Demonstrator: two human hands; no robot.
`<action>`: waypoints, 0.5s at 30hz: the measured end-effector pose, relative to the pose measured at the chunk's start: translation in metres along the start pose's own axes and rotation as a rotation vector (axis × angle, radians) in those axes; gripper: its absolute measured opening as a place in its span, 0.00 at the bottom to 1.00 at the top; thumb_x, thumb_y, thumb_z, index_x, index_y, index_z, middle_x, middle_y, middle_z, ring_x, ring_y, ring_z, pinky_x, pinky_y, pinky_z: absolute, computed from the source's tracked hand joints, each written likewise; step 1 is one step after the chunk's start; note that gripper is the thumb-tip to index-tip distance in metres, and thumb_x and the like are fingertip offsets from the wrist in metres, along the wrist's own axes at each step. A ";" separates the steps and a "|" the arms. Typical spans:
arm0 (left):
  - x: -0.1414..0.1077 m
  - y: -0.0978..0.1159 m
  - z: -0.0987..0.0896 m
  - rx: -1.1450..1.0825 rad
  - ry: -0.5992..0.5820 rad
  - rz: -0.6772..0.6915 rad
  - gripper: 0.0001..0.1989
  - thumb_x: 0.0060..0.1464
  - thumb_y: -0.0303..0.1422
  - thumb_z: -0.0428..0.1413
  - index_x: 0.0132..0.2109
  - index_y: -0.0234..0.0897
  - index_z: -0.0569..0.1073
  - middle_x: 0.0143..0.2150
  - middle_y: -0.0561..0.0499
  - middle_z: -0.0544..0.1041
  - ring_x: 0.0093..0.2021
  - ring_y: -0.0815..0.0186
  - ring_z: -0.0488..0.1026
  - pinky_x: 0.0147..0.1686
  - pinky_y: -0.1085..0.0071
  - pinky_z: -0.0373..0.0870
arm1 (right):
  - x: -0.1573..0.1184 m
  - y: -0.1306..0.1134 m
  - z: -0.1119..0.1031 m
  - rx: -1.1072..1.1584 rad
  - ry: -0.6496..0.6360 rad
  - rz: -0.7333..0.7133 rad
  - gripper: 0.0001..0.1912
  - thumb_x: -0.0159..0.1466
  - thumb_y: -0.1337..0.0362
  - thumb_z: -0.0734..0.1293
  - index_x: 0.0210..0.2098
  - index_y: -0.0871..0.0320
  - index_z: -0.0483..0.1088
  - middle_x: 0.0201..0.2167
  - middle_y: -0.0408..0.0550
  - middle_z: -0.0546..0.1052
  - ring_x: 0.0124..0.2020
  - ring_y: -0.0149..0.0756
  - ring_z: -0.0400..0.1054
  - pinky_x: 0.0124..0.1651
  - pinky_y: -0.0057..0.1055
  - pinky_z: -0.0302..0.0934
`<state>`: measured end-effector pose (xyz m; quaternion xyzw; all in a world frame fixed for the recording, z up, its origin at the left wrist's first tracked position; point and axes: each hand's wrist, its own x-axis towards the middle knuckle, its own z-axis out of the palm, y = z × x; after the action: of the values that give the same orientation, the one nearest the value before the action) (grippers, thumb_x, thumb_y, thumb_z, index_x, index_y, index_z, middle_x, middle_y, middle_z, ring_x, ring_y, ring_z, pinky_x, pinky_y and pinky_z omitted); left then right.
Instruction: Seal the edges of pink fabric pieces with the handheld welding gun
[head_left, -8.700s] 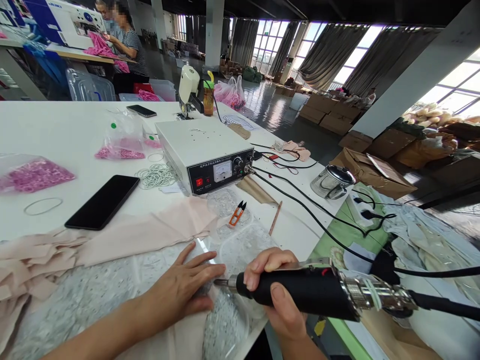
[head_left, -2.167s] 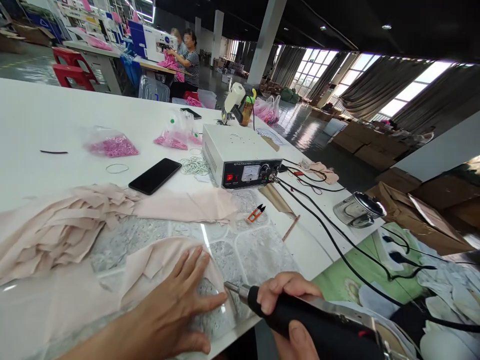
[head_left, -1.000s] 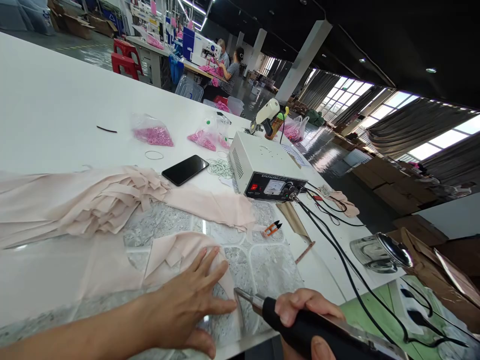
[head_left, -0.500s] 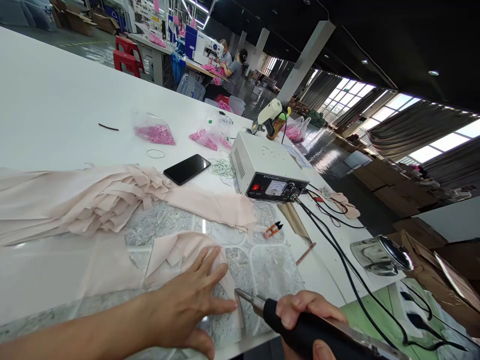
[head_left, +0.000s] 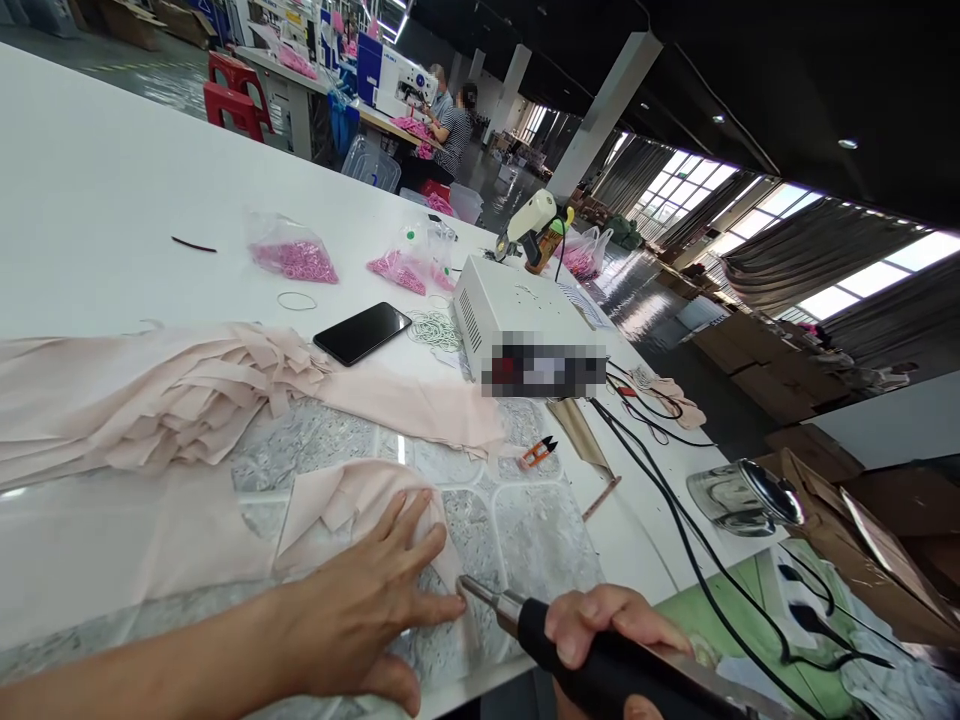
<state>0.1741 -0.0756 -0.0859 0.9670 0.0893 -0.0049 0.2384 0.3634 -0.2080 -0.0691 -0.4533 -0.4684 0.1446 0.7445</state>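
Observation:
My left hand (head_left: 367,610) lies flat, fingers spread, pressing a pale pink fabric piece (head_left: 337,505) onto a clear sheet (head_left: 525,530) over white speckled material near the table's front edge. My right hand (head_left: 600,625) grips a black handheld tool (head_left: 592,665); its metal tip (head_left: 474,590) touches the fabric edge just beside my left index finger. A black cable (head_left: 675,510) runs from the tool side up to a white control box (head_left: 517,330).
A pile of pink fabric strips (head_left: 150,390) lies at left. A black phone (head_left: 361,332), white rings (head_left: 435,330), bags of pink pieces (head_left: 289,255), orange snips (head_left: 538,452) and a metal pot (head_left: 742,495) are around. People sit at a sewing machine (head_left: 390,85) far back.
The view has swung left and tilted over the frames. A pink fabric piece has come under my left hand, and the tool tip stays at its edge, nearly still in the last second.

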 end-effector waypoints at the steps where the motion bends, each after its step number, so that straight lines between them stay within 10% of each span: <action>1: 0.000 0.000 0.001 0.003 0.005 0.001 0.37 0.49 0.55 0.70 0.64 0.54 0.74 0.66 0.35 0.64 0.70 0.19 0.51 0.58 0.20 0.55 | 0.000 0.000 0.002 0.004 0.009 -0.013 0.10 0.67 0.55 0.65 0.45 0.51 0.73 0.32 0.44 0.72 0.21 0.33 0.67 0.22 0.37 0.71; 15: -0.002 0.004 -0.009 -0.017 0.003 -0.036 0.39 0.44 0.54 0.73 0.63 0.55 0.75 0.68 0.31 0.67 0.69 0.18 0.52 0.59 0.23 0.57 | -0.004 0.006 0.001 0.060 0.081 0.016 0.10 0.68 0.59 0.63 0.46 0.53 0.71 0.34 0.44 0.71 0.25 0.33 0.67 0.29 0.36 0.70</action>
<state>0.1722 -0.0752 -0.0759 0.9633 0.1072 -0.0072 0.2462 0.3619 -0.2065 -0.0763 -0.4401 -0.4294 0.1461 0.7749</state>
